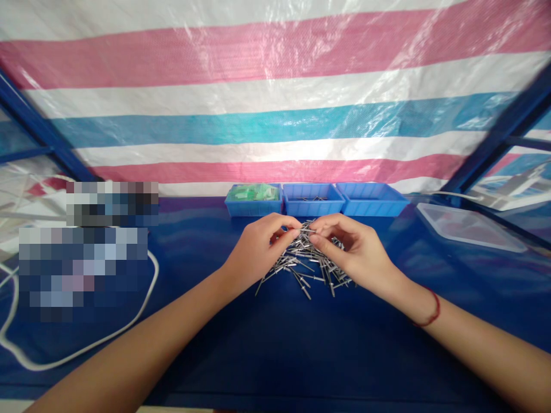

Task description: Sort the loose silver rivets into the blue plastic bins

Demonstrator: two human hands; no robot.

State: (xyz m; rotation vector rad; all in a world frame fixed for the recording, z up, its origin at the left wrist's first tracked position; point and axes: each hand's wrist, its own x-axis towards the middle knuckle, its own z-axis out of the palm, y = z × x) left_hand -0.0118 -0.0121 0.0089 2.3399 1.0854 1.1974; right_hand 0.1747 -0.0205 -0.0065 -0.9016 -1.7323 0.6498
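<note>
Between my two hands a blind rivet (307,230) is held roughly level over a heap of metal rivets. My left hand (262,244) pinches its left end with thumb and forefinger. At the other end, the thumb and fingertips of my right hand (359,244) close on the same rivet. The loose pile of blind rivets (297,261) lies on the blue table just below and between the hands, partly covered by them. Several stray rivets stick out toward me from the near side of the heap.
Behind the hands stand three blue bins: the left bin (253,209) has green packets, the middle bin (314,209) a few rivets, the right bin (373,207) nothing visible. A translucent lid (471,228) lies at right. A white cable (148,292) loops at left beside a blurred-out area.
</note>
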